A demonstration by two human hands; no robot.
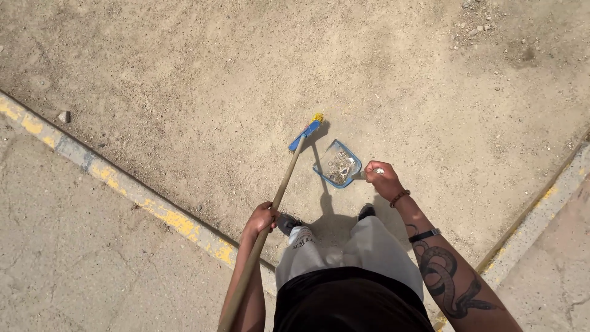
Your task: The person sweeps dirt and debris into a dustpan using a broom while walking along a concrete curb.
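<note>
No packages or signs, only a kerb (123, 184) with worn yellow paint crossing at left, while the left hand (259, 220) is clamped round a wooden broom (289, 166) with blue-and-yellow head on sandy ground and the right hand (381, 178) grips the handle of a blue dustpan (338, 165) full of pale debris just beside it.

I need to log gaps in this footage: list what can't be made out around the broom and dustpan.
- Dustpan contents, head view: too small to identify.
- Dustpan handle: covered by the right hand.
- Broom bristles: mostly hidden behind the blue head.
- Broomstick's lower end: cut off by the bottom edge, below the left hand.
- Shoes: partly hidden by the legs.
</note>
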